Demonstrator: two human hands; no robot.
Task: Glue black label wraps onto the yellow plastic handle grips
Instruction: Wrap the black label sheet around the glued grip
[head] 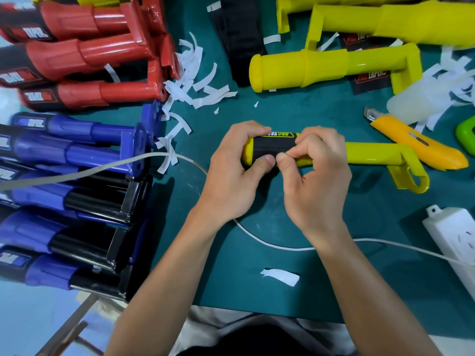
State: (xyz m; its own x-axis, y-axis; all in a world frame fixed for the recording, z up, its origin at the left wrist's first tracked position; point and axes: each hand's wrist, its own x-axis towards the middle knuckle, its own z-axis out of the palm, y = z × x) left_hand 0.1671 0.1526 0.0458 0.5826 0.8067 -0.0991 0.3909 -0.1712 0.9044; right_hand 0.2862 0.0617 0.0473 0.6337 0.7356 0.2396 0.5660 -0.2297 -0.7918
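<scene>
A yellow handle grip (370,155) lies across the green mat at centre, its round end to the left. A black label wrap (272,146) covers that end. My left hand (231,173) grips the wrapped end, thumb pressing the label's near edge. My right hand (316,176) holds the handle just right of it, thumb and curled fingers pinching the label's edge. More bare yellow handles (321,68) lie at the top right. A stack of black labels (241,39) sits at top centre.
Red handles (84,55) and blue handles (72,155) with labels fill the left side. White backing strips (195,80) litter the mat. An orange utility knife (416,145) and a translucent bottle (424,101) lie right. A white power strip (455,235) and its cord (270,242) run below my hands.
</scene>
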